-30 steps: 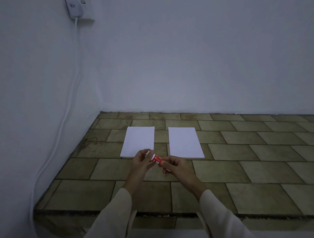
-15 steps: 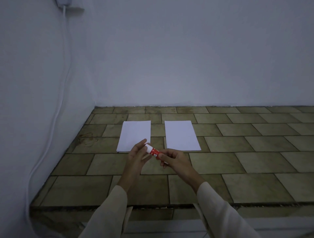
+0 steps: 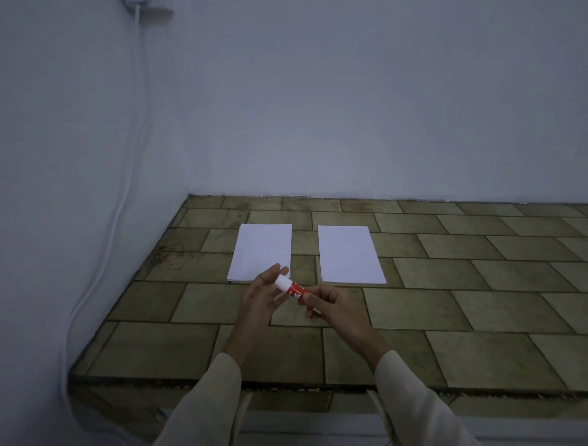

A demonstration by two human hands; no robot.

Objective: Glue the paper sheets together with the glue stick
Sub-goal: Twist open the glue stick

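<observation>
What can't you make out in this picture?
All in the head view:
1. Glue stick label: too small and blurred to read.
2. The glue stick's rear end: hidden inside the right hand.
3. Whether the left hand grips the white cap or only touches it: its fingers overlap the cap.
4. Left paper and right paper: single sheets or stacks, too dim to tell.
5. Wall plug above the cable: cut off by the top edge.

view: head-worn wide-angle camera | facing: forward and down onto olive-brown tiled surface [image 3: 477,299] | range: near, its front edge crosses lower frame | upper half: pale grey wall [image 3: 350,111]
</observation>
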